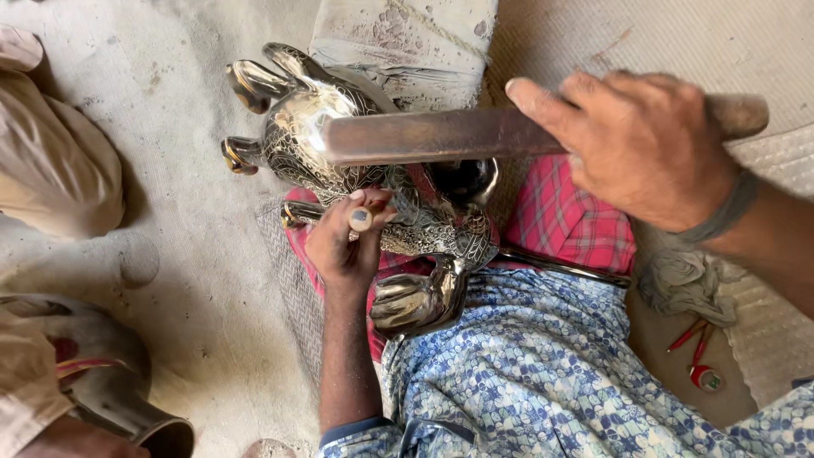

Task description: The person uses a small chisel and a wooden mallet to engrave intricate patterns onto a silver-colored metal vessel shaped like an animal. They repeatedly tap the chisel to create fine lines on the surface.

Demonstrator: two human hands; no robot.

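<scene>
At frame centre, the left hand (343, 246) is clamped on a chisel (360, 219) set against the engraved metal figurine (356, 161), while the right hand (649, 153), upper right, grips a flat metal bar (424, 136); an off-centre blow could strike the fingers or gouge the pattern.

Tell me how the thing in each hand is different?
The left hand pinches a small punch, end-on against the engraved silver animal figure; the right hand grips a long flat bar lying sideways above it. The punch is thin and short; the bar is wide, brownish and worn. Both sit over the figure.
</scene>
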